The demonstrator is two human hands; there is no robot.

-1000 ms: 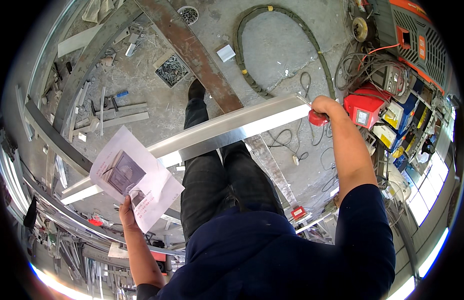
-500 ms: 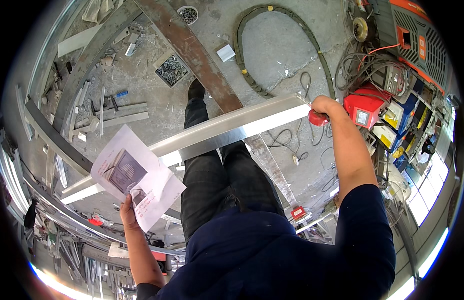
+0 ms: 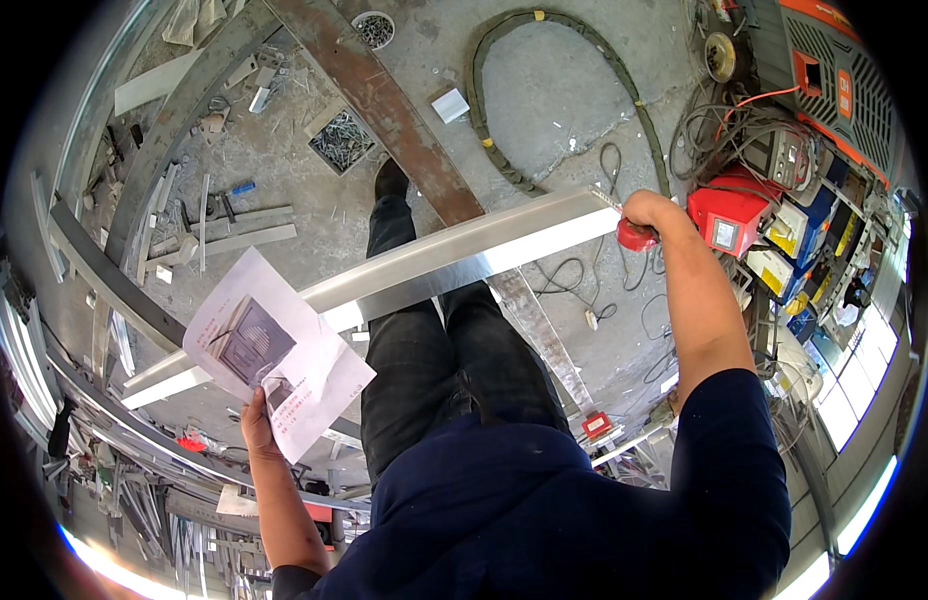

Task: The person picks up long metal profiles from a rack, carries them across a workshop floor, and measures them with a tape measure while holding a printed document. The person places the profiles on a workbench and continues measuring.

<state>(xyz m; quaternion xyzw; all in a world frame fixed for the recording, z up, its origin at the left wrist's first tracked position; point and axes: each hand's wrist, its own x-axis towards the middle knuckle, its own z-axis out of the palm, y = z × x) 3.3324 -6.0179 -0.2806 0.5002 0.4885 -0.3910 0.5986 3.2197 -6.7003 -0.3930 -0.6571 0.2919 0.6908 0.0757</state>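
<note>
My left hand [image 3: 256,428] pinches the lower edge of a creased white printed sheet [image 3: 309,392], which bears a dark picture and some lines of text. A long, shiny metal profile [image 3: 464,245] lies slantwise in front of my legs, and the sheet covers part of its left stretch. At the profile's right end, my right hand [image 3: 652,212] is closed round a red tape measure [image 3: 636,237]. A short length of its pale blade [image 3: 606,198] reaches out to the profile's end.
Under the profile runs a rusty steel beam [image 3: 384,110]. A square box of screws [image 3: 342,142] and a round tub [image 3: 375,30] stand beyond. A dark hose [image 3: 474,90] loops on the floor. Red equipment [image 3: 729,215] and cables stand at right; metal offcuts [image 3: 224,240] lie at left.
The printed sheet has shifted very slightly to the right in my left hand. My right hand and the tape measure stay where they were at the profile's end.
</note>
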